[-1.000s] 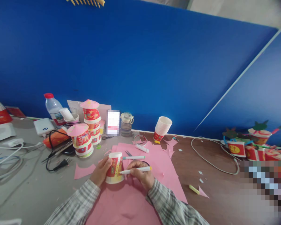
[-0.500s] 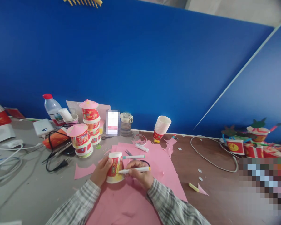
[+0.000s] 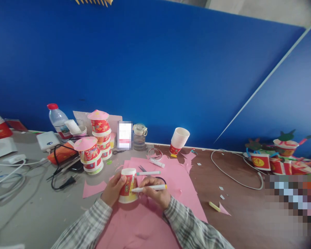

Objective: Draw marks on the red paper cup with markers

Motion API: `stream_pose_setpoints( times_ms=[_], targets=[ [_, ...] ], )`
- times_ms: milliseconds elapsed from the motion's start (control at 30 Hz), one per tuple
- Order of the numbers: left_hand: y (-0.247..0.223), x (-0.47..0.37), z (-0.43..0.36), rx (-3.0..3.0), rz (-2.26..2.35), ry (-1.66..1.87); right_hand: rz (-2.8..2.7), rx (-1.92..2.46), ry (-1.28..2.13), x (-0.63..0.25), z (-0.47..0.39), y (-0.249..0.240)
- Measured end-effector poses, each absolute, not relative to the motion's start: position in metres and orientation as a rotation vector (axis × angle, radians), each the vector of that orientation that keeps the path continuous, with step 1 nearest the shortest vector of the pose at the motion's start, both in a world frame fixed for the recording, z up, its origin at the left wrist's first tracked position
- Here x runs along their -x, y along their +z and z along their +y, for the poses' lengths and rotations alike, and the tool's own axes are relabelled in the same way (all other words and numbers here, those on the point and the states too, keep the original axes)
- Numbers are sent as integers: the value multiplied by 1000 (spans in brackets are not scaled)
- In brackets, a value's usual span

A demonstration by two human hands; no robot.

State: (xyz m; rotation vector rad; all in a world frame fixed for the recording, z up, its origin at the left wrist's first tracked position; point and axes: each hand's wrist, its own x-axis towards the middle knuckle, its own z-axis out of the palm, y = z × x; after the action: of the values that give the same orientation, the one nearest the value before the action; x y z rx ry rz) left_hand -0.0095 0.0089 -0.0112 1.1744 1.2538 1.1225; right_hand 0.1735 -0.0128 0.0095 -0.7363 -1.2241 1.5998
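Over the pink paper sheets, directly before you, the red-and-yellow printed paper cup is upside down, wide rim lowermost. Your left hand wraps its left side, thumb on the wall; your right hand pinches a slim white marker with a yellow end, tip at the cup's front. Judged by its make, the cup is light, thin-walled and easily dented: grip gently, near the firmer base or rim. Not determinable: your left fingers behind the cup, whether the rim touches the sheets, any mark at the tip. Grey-bladed scissors are partly hidden; pixelation obscures the lower right.
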Motion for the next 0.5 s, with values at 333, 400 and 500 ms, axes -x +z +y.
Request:
stream_pose_setpoints(
  times_ms=[333,400,500],
  targets=[
    [-8,8,7,-1221,1190,1166,-1200,742,1579,-173,-11,11],
    [-7,8,7,-1219,1184,1168,-1217,734,1607,-173,-12,12],
    [-8,8,6,-1207,1167,1154,-1200,738,1573,-172,-11,13]
  ],
)
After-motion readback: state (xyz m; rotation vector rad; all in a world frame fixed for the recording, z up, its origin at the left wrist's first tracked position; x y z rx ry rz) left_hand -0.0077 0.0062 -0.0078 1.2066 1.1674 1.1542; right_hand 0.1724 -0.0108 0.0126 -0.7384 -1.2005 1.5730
